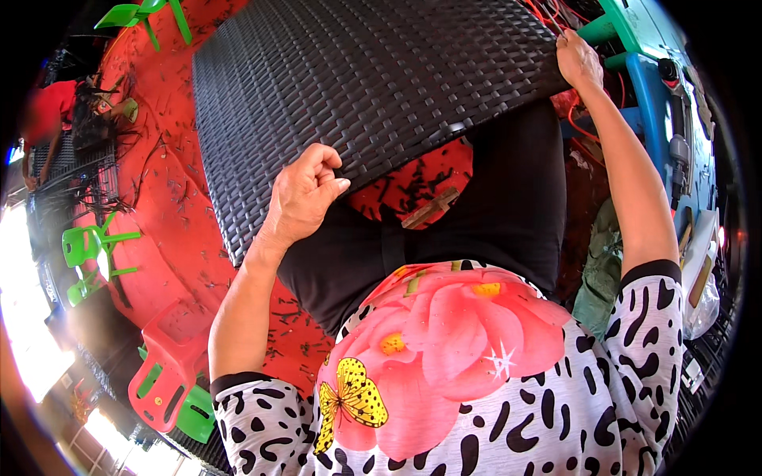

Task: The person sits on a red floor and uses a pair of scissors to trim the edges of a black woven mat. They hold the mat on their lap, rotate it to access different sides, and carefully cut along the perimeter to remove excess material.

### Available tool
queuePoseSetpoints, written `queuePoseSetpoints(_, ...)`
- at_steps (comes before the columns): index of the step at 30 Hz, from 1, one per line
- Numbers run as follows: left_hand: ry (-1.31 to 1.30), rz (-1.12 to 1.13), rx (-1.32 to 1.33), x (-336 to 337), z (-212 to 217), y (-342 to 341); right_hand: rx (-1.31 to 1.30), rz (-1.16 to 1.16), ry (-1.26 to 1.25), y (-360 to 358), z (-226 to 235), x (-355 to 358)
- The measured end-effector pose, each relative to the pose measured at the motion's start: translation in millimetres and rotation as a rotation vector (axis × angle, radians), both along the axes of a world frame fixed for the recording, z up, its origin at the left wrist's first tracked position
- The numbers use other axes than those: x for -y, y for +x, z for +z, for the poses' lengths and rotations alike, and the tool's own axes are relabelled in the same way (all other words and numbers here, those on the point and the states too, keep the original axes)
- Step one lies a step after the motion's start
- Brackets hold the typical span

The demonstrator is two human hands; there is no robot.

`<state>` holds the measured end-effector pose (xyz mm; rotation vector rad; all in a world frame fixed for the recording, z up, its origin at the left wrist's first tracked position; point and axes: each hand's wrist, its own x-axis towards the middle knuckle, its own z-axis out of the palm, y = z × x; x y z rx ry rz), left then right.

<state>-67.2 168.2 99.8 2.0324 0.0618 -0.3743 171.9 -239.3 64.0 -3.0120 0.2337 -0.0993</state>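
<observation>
A large black panel of woven plastic rattan lies tilted across my lap, filling the upper middle of the view. My left hand rests at its near edge, fingers curled and thumb alongside; what they hold, if anything, is hidden. At the right corner of the panel, my right hand is closed around the edge, its fingertips partly out of sight. Between my legs, below the panel, a small piece of wood lies on a red surface with scattered black bits.
Black scraps litter the red floor covering. Green plastic chairs and a pink-red one stand at left, with a person in red beyond. At right, a power tool lies on a blue stool near red cords.
</observation>
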Motion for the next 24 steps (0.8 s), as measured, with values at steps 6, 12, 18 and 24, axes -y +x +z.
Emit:
queuePoseSetpoints(6,-0.235,0.042,-0.011,-4,-7,0,0.018,-0.003,-0.003,9,-17,22)
queuePoseSetpoints(12,-0.219,0.054,-0.026,-10,-3,-3,-0.004,-0.021,0.012,4,-6,7)
queuePoseSetpoints(18,0.162,0.126,0.325,-33,9,-32,0.021,0.016,0.039,8,-10,11)
queuePoseSetpoints(24,0.386,-0.014,0.41,-26,24,-57,-0.049,0.008,0.04,7,-3,7)
